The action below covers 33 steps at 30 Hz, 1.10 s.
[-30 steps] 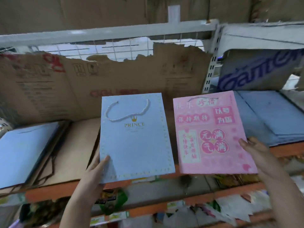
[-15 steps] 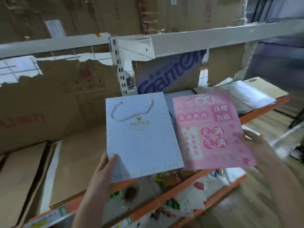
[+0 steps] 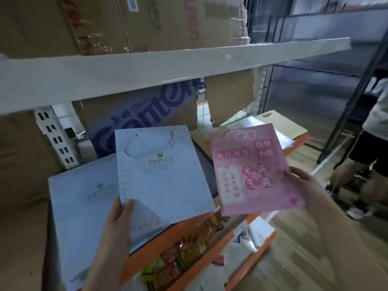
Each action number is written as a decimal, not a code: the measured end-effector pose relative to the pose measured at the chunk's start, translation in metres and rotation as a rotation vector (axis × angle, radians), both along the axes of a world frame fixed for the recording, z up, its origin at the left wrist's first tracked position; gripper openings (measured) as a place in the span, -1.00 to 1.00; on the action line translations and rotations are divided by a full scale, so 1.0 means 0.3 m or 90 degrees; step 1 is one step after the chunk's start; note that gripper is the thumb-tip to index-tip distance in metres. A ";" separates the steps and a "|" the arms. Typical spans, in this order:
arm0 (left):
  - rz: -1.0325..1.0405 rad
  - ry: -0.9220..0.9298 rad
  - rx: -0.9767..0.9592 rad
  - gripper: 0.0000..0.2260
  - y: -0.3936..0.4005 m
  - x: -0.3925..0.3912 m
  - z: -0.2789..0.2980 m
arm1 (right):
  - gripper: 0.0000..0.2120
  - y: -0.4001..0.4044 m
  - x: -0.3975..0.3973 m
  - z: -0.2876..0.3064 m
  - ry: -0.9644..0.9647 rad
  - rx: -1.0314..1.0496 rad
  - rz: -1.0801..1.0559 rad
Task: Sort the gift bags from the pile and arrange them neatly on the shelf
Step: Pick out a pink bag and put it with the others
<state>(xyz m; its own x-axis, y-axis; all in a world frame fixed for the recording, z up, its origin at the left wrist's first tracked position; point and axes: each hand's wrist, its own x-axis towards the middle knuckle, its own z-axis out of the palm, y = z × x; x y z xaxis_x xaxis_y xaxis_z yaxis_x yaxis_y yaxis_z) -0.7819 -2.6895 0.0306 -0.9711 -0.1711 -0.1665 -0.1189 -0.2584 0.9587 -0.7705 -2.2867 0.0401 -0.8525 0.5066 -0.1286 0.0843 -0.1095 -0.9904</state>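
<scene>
My left hand (image 3: pixel 120 215) grips the bottom left corner of a flat pale blue gift bag (image 3: pixel 165 175) marked PRINCE, with a white rope handle. My right hand (image 3: pixel 302 185) holds the right edge of a flat pink gift bag (image 3: pixel 249 171) printed with red Chinese characters. Both bags hang in the air in front of the orange-edged shelf (image 3: pixel 174 229). A stack of the same pale blue bags (image 3: pixel 84 206) lies flat on that shelf, under and left of the held blue bag.
A grey shelf beam (image 3: pixel 147 70) runs overhead with cardboard boxes (image 3: pixel 126 24) above it. Brown cardboard and white sheets (image 3: pixel 247 124) lie further right on the shelf. Colourful packets (image 3: pixel 184 248) fill the shelf below. A person's legs (image 3: pixel 361 169) stand at right on the wooden floor.
The view has swung right along the shelf. Both hands carried their bags the same way, and the blue bag now hangs over a stack of matching blue bags.
</scene>
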 end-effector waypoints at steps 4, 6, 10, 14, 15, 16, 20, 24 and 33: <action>0.057 0.005 -0.117 -0.81 0.089 -0.089 -0.008 | -0.93 0.126 -0.164 -0.019 -0.051 0.070 -0.004; 0.077 -0.008 -0.179 -0.83 0.118 -0.116 -0.018 | -0.92 0.171 -0.236 -0.017 -0.054 0.075 0.024; 0.156 -0.010 -0.325 -0.77 0.176 -0.143 -0.010 | -0.90 0.209 -0.377 -0.001 -0.050 0.083 0.076; 0.273 -0.049 -0.439 -0.65 0.257 -0.155 0.010 | -0.89 0.205 -0.520 0.007 -0.066 0.074 0.147; 0.287 -0.057 -0.461 -0.64 0.279 -0.155 0.011 | -0.88 0.200 -0.551 0.008 -0.071 0.094 0.171; 0.302 -0.063 -0.488 -0.64 0.300 -0.156 0.010 | -0.86 0.192 -0.580 0.007 -0.073 0.126 0.192; 0.357 -0.131 -0.628 -0.63 0.372 -0.165 -0.006 | -0.75 0.174 -0.677 -0.018 -0.058 0.297 0.257; 0.394 -0.234 -0.803 -0.67 0.431 -0.170 -0.010 | -0.69 0.156 -0.709 -0.023 -0.039 0.440 0.292; 0.453 -0.318 -0.934 -0.69 0.483 -0.176 -0.070 | -0.66 0.164 -0.718 -0.038 -0.043 0.608 0.388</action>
